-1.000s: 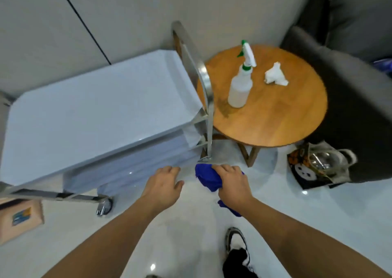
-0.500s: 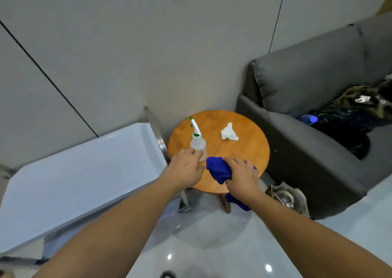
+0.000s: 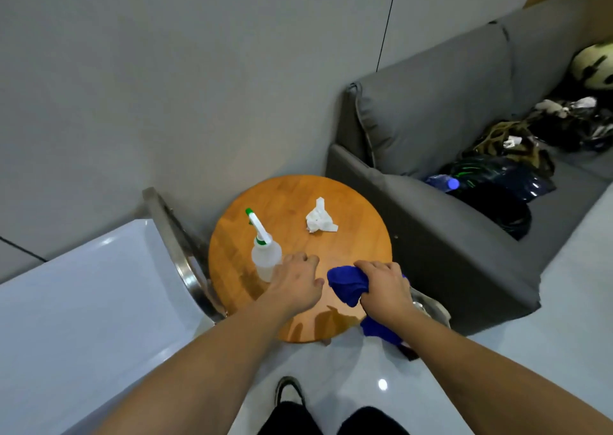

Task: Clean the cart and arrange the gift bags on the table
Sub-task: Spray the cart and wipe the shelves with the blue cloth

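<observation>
I'm gripping the bunched blue cloth point(image 3: 348, 283) in my right hand point(image 3: 384, 288) over the round table point(image 3: 358, 248), my left hand point(image 3: 297, 283) reaching loosely curled and empty beside the spray bottle point(image 3: 265, 258) — next I'd judge grasping it, wetting the cart point(image 3: 83, 302) left of the table — gift bags unidentifiable.

No text, label, brand or number can be read on anything here.

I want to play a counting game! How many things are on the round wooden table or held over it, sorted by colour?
White: 2, the spray bottle and the crumpled tissue.
Blue: 1, the cloth gripped in the right hand.
Total: 3.
</observation>
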`<state>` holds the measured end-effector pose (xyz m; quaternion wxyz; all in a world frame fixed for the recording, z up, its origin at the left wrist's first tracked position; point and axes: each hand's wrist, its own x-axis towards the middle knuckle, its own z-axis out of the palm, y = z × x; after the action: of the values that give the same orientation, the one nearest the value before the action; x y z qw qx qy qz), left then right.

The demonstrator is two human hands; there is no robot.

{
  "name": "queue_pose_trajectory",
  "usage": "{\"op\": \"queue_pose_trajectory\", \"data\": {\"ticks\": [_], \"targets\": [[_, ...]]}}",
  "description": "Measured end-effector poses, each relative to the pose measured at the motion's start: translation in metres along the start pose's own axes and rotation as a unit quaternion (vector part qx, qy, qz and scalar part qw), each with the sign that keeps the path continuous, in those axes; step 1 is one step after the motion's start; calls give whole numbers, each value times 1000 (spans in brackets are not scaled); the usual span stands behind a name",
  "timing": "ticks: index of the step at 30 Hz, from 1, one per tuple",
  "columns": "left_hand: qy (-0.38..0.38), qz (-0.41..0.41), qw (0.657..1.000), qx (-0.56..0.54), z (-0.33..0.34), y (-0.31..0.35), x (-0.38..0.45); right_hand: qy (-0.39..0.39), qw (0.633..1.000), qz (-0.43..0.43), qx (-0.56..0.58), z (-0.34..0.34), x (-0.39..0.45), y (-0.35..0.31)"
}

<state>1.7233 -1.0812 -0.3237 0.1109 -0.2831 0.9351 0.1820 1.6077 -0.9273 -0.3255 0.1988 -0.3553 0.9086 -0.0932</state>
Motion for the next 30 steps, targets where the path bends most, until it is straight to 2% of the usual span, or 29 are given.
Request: {"op": "queue_pose_trajectory", "data": {"ticks": [5, 10, 13, 16, 23, 30], "targets": [[-19, 1, 1000, -14, -2, -1, 35, -13, 1000, 9, -9, -4, 43, -1], [-26, -28, 999, -31, -3, -6, 73, -17, 999, -35, -36, 2, 94, -6], [-20, -66, 997, -47, 3, -6, 90, -81, 993, -71, -55, 17, 118, -6], [-58, -99, 993, -35, 16, -1, 102, -153, 982, -90, -69, 32, 133, 7], [-93, -166, 981, -42, 33, 14, 125, -222, 968, -97, -58, 36, 168, 49], [-86, -176, 980, -29, 9, 28, 144, -207, 974, -95, -16, 12, 190, 63]]}}
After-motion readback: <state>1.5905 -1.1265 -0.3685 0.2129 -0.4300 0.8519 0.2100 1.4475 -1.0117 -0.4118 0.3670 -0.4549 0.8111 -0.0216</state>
